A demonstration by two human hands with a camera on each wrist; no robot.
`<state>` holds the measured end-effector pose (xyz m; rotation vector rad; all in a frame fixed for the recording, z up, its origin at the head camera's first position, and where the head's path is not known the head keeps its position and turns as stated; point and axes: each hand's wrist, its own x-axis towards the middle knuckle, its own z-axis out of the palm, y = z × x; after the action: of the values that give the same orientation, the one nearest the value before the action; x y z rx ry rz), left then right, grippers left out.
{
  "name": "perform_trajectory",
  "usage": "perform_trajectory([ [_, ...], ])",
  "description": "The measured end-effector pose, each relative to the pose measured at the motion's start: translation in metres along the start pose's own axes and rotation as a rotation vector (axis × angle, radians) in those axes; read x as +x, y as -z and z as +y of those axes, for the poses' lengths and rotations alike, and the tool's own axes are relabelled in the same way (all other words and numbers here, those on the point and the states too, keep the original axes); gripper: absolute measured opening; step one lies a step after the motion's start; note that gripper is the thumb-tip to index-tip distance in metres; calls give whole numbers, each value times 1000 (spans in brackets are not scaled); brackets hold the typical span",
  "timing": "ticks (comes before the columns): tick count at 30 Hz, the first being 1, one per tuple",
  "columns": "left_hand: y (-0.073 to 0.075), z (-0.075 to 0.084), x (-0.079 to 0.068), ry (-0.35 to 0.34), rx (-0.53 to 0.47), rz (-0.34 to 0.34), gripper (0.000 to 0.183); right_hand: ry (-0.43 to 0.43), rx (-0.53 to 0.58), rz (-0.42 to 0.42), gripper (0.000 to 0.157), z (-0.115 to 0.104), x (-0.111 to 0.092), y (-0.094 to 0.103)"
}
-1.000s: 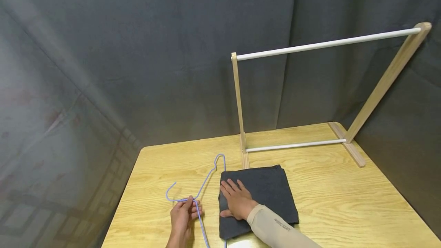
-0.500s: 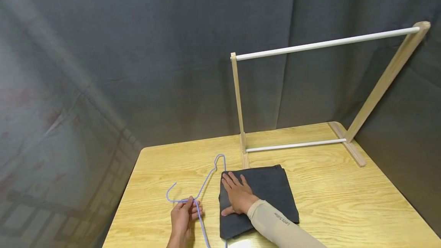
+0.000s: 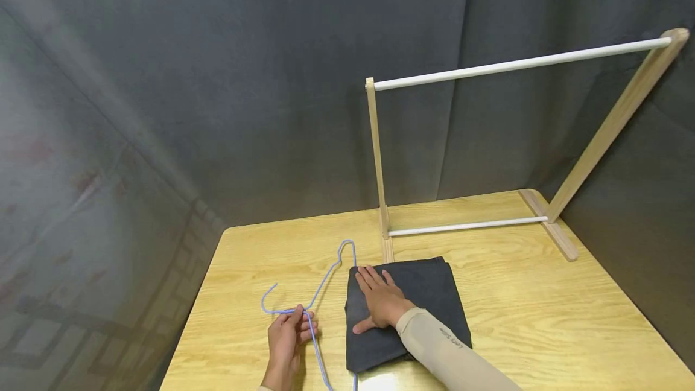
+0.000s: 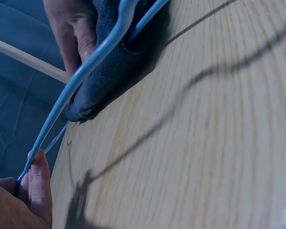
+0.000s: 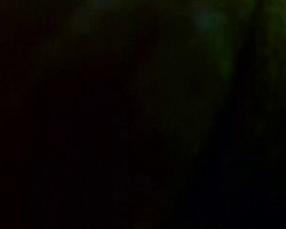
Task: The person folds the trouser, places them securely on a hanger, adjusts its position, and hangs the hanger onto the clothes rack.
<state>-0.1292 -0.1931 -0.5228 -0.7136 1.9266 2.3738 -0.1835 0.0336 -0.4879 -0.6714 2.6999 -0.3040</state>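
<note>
My left hand [image 3: 286, 336] pinches a blue wire hanger [image 3: 324, 282] between thumb and fingers, at the neck just below its hook. The hanger's right part runs under a folded dark cloth [image 3: 434, 294], probably a garment whose kind I cannot tell. Flat on top of this cloth lies my right hand [image 3: 382, 303], fingers spread and straight. In the left wrist view, the hanger [image 4: 71, 88] rises from the left fingers [image 4: 39, 191] toward the cloth [image 4: 107, 71], whose folded edge shows. The right wrist view is almost black and shows nothing clear.
A wooden rack with a white top rail [image 3: 521, 65] and a white lower bar [image 3: 467, 226] stands at the back right of the wooden table [image 3: 543, 318]. Grey curtains [image 3: 271, 89] hang behind and beside the table.
My right hand has slid slightly right across the cloth. My left hand keeps its pinch on the hanger, nearly still. The whole view has shifted slightly.
</note>
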Motion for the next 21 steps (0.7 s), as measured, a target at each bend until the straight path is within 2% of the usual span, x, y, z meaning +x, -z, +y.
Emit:
perform_trajectory([
  [8, 6, 2, 0, 1, 9, -12, 33, 11, 30, -30, 108, 20, -17, 6],
  [14, 8, 3, 3, 15, -14, -17, 34, 27, 39, -21, 107, 39, -29, 12],
  [21, 5, 1, 9, 18, -64, -2, 27, -10, 66, 12, 110, 78, -46, 20],
])
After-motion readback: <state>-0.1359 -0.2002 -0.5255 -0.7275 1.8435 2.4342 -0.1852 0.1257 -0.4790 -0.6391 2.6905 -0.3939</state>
